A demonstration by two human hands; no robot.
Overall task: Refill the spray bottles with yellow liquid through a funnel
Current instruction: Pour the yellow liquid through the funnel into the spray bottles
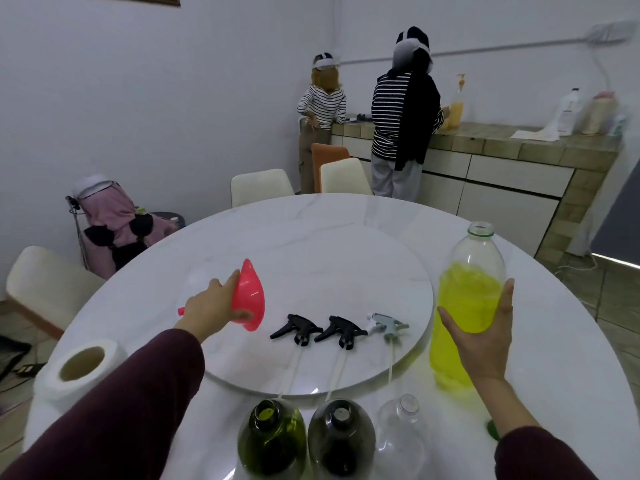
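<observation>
Head view, looking down over a round white marble table (346, 216): the left hand (211, 303) grips a pink plastic funnel (250, 292) by its cone, lifted and tipped sideways, its spout poking out behind the wrist. The right hand (481, 337) wraps round a large clear bottle of yellow liquid (467, 306), uncapped, about two-thirds full. Three open spray bottles stand at the near edge, their bases cut off by the frame: a dark green bottle (273, 441) with yellow liquid showing inside, a dark brown bottle (341, 441), and a clear bottle (401, 434) that is hard to make out against the table. Three trigger spray heads lie on the raised turntable (329, 258): two black ones (298, 329) (341, 332) and a grey-and-white one (386, 323). One paper towel roll (81, 367) stands at the left
</observation>
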